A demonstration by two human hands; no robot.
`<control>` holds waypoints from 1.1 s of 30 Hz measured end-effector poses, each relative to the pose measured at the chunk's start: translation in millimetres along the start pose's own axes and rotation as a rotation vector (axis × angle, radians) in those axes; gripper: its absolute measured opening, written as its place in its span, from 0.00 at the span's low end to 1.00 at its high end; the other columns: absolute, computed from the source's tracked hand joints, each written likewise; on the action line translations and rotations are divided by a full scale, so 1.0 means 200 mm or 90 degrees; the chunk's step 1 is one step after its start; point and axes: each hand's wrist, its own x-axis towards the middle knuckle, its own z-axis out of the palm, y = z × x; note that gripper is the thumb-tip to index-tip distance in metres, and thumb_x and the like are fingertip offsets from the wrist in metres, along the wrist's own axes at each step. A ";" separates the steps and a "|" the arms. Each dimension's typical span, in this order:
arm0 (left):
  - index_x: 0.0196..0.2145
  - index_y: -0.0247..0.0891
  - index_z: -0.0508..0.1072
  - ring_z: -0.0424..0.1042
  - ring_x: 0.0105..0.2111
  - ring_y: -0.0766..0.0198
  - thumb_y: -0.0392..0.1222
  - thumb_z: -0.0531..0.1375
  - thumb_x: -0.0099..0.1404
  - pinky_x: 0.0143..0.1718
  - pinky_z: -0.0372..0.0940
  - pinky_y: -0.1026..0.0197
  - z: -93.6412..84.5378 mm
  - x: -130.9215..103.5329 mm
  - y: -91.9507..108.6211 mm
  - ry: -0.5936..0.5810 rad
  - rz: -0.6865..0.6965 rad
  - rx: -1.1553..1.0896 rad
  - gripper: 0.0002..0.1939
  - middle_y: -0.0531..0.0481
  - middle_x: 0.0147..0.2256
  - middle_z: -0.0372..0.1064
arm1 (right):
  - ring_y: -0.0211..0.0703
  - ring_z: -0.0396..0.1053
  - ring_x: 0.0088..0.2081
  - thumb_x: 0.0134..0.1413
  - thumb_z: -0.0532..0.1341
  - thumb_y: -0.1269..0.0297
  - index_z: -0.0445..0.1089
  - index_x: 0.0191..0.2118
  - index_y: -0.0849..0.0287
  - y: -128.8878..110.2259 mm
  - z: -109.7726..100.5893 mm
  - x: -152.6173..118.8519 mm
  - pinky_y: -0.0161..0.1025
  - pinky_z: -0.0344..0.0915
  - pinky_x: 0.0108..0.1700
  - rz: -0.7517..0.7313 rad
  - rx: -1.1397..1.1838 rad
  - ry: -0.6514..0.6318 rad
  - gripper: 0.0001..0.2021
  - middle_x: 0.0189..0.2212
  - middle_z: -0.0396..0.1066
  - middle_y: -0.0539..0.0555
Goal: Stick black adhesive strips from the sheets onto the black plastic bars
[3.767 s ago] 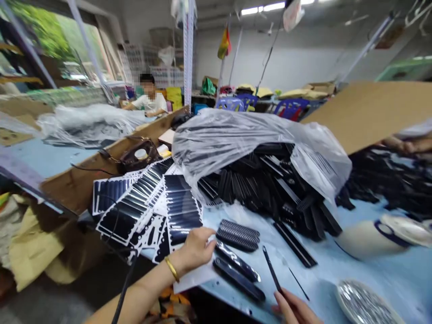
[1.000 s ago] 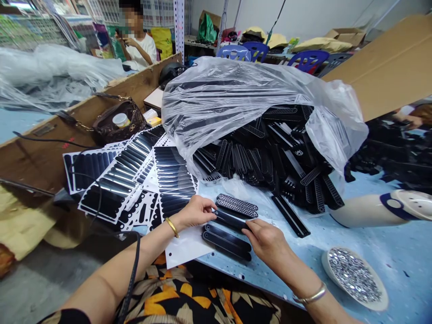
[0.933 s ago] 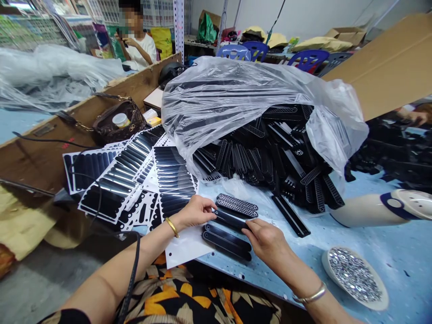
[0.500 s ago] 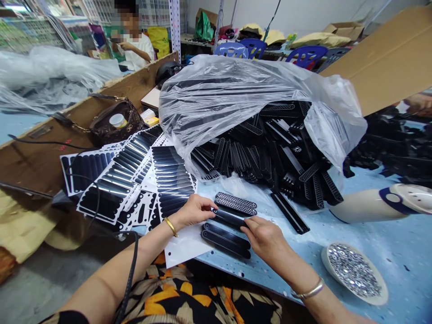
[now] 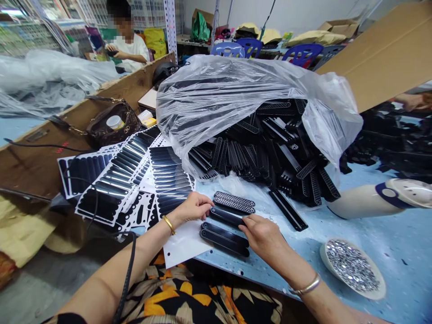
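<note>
A glossy black strip [image 5: 227, 217] with rounded ends lies between my hands on the blue table. The fingers of my left hand [image 5: 195, 207] are pinched together at its left end, where a small hole shows. My right hand [image 5: 261, 231] grips the opposite end between thumb and fingers. Whether a separate film covers the strip, I cannot tell. Just beyond it are patterned black strips [image 5: 234, 202], side by side. Nearer to me rest smooth black strips [image 5: 224, 239], partly on a white backing sheet [image 5: 184, 245]. Black sticker sheets [image 5: 170, 175] spread out left of my left hand.
A clear plastic bag [image 5: 216, 99] spills many black parts [image 5: 249, 157] at the back. To the right stand a cream bottle-shaped object [image 5: 364, 200] and a white bowl [image 5: 381, 292] of small metal pieces. A handbag [image 5: 114, 121] sits by the wooden board. Another person [image 5: 130, 49] is behind.
The black strip's left end with its hole shows more plainly, as my left fingertips have shifted slightly outward. My right hand stays at the other end. The view has shifted slightly.
</note>
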 end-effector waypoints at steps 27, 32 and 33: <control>0.26 0.31 0.75 0.67 0.14 0.70 0.34 0.58 0.60 0.15 0.60 0.72 0.04 0.03 0.05 0.037 -0.069 0.082 0.08 0.57 0.14 0.62 | 0.45 0.71 0.29 0.60 0.57 0.71 0.71 0.28 0.60 -0.02 -0.03 0.01 0.38 0.61 0.31 0.020 0.012 -0.028 0.10 0.26 0.71 0.55; 0.24 0.31 0.76 0.67 0.15 0.71 0.33 0.59 0.57 0.15 0.59 0.73 0.04 0.03 0.04 0.029 -0.049 0.096 0.07 0.57 0.14 0.62 | 0.45 0.71 0.30 0.59 0.58 0.72 0.72 0.29 0.60 -0.02 -0.03 0.01 0.38 0.63 0.32 0.021 0.041 -0.020 0.08 0.28 0.72 0.56; 0.24 0.31 0.76 0.67 0.15 0.70 0.33 0.60 0.56 0.16 0.59 0.72 0.03 0.03 0.04 0.027 -0.047 0.097 0.06 0.57 0.15 0.63 | 0.45 0.72 0.30 0.59 0.58 0.72 0.72 0.29 0.60 -0.02 -0.02 0.00 0.38 0.63 0.33 0.023 0.048 -0.016 0.08 0.29 0.73 0.56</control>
